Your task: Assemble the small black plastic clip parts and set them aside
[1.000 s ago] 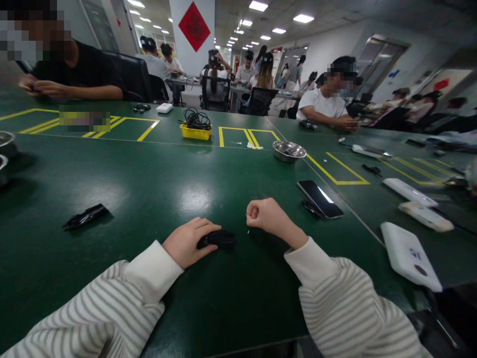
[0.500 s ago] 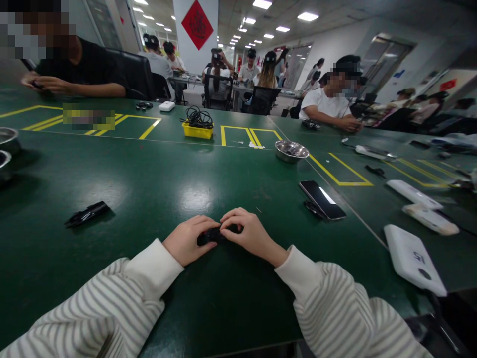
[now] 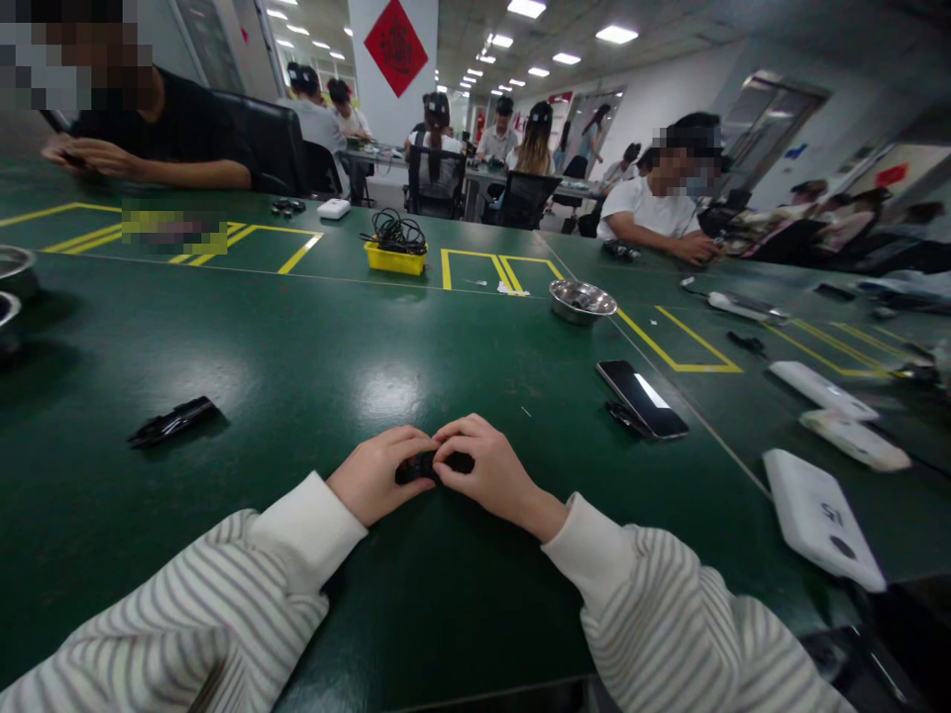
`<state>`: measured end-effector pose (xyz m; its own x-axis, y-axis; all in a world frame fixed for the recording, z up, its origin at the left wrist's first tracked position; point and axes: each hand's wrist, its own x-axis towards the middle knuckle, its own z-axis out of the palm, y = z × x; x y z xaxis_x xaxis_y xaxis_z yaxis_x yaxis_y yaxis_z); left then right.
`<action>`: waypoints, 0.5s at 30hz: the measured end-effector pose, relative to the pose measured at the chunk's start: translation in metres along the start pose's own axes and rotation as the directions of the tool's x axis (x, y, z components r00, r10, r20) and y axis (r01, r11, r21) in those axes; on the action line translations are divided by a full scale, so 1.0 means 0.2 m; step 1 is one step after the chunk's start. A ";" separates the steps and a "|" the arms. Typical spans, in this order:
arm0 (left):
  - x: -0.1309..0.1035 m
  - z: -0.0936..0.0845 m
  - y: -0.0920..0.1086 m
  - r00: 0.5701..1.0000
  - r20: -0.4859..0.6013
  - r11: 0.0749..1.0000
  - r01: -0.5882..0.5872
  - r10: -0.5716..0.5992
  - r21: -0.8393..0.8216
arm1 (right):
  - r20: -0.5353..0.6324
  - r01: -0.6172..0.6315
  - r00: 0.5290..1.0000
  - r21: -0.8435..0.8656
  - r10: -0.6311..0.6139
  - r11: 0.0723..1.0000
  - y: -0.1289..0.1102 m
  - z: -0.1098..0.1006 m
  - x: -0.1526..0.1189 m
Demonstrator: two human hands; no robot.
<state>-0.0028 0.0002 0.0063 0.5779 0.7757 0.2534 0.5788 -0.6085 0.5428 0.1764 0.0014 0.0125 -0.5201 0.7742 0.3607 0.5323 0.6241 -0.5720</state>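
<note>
Near the front middle of the green table [image 3: 297, 347], my left hand [image 3: 382, 473] grips a small black part [image 3: 416, 467] between thumb and fingers. My right hand [image 3: 482, 467] meets it from the other side, its thumb and fingertips pinched at the part's right end. Black also shows inside the loop of the right fingers, and the details there are too dark to make out. To the left lies a glossy black piece [image 3: 174, 423]. On the right, a phone [image 3: 643, 398] rests partly over another black piece [image 3: 628, 418].
A yellow tray [image 3: 396, 259] of black cables and a metal bowl [image 3: 583, 301] stand farther back. White devices [image 3: 823, 520] lie at the right. Metal bowls [image 3: 16, 272] sit at the left edge. People [image 3: 654, 203] sit across the table and beyond.
My right hand has shifted slightly left, closer to my left hand on the black part. My left hand has barely moved.
</note>
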 end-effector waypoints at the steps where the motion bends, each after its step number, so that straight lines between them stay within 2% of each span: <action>1: 0.00 0.00 0.00 1.000 -0.005 1.000 0.001 -0.001 -0.002 | -0.013 0.002 1.000 -0.016 -0.003 1.000 0.00 0.00 0.00; 9: -0.01 0.01 -0.02 0.999 -0.036 0.999 -0.037 0.038 0.014 | -0.047 -0.042 0.998 -0.031 0.040 0.999 -0.01 0.03 -0.01; 15: 0.00 0.01 -0.04 0.986 -0.081 0.989 -0.140 0.144 0.053 | -0.044 -0.099 0.994 0.001 0.099 0.995 0.00 0.04 -0.01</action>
<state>-0.0061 0.0046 0.0003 0.6067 0.6912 0.3927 0.5219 -0.7189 0.4591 0.1718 -0.0017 0.0063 -0.4352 0.8361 0.3340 0.5803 0.5442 -0.6059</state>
